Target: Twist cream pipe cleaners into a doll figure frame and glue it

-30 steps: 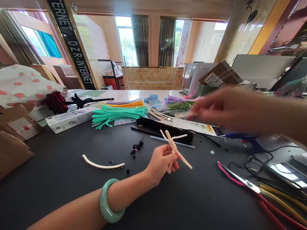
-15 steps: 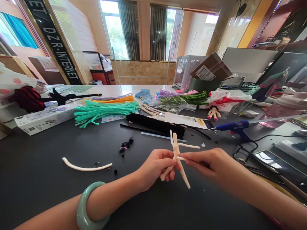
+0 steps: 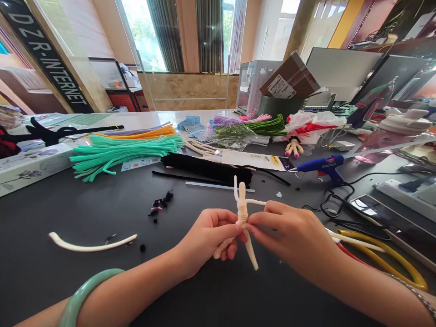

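A cream pipe-cleaner figure (image 3: 242, 213) with a wound middle and thin limbs is held upright above the black table (image 3: 85, 213). My left hand (image 3: 207, 238) is closed round its lower part, with one twisted leg sticking out under the fingers. My right hand (image 3: 291, 234) pinches the figure's middle from the right, fingertips touching those of the left hand. A loose cream pipe-cleaner piece (image 3: 90, 245) lies on the table at the left. I wear a green bangle (image 3: 80, 295) on the left wrist.
Bundles of teal (image 3: 122, 152), orange, black (image 3: 204, 167), green and purple pipe cleaners lie across the back. A blue glue gun (image 3: 322, 165) with its cable, pliers with yellow and red handles (image 3: 381, 252), a phone (image 3: 384, 218), a small doll (image 3: 294, 146) and black scraps (image 3: 160, 204) surround the hands.
My right hand came back from the far right and took hold of the figure's middle. The view has tilted down and shifted right, and both hands now sit closer together on the figure.
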Demonstrator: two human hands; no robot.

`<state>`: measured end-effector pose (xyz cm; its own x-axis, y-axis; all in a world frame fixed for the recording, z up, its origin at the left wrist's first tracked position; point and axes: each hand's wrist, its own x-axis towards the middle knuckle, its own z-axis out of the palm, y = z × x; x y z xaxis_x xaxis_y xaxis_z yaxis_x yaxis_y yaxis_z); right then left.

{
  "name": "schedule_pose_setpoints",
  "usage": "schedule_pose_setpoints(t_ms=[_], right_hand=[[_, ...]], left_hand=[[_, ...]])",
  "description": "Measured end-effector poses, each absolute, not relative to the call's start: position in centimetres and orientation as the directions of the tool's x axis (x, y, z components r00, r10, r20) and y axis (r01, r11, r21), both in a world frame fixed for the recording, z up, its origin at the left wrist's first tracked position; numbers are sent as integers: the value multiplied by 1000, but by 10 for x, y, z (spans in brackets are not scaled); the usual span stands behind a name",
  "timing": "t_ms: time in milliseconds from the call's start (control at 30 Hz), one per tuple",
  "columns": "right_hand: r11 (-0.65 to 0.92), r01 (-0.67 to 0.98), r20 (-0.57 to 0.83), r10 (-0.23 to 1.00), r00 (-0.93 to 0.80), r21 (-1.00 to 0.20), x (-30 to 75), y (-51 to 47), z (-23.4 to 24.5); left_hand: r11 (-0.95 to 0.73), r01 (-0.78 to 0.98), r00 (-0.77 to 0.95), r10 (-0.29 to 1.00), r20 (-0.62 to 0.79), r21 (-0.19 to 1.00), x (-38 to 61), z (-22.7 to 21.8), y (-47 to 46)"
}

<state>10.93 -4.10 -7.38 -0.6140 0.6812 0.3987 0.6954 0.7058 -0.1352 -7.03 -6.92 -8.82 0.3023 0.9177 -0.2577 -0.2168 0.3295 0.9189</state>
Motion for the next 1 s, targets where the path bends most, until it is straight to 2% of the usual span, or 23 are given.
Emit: schedule_pose_setpoints(t_ms=[133, 333, 467, 600, 800, 1000], right_hand=[[723, 680, 465, 646, -606, -118, 109, -42, -77], [760, 649, 638, 512, -575, -25, 102, -46, -82], [772, 635, 685, 474, -553, -21, 98, -49, -83], [764, 644, 687, 491, -535, -44, 98, -50, -84], [731, 654, 610, 613, -501, -197, 101, -47, -84], [653, 555, 450, 757, -474, -516, 97, -47, -78]], left_hand=[[323, -186, 250, 929, -273, 928, -66, -86, -69], [292, -174, 267, 933, -240, 940, -64, -87, -71], [250, -130, 258, 943, -211, 959, -62, -86, -73], [219, -71, 249, 949, -195, 973, -62, -86, -75], [127, -11, 227, 966, -121, 992, -62, -85, -77], [101, -12, 223, 970, -96, 995, -63, -83, -77]])
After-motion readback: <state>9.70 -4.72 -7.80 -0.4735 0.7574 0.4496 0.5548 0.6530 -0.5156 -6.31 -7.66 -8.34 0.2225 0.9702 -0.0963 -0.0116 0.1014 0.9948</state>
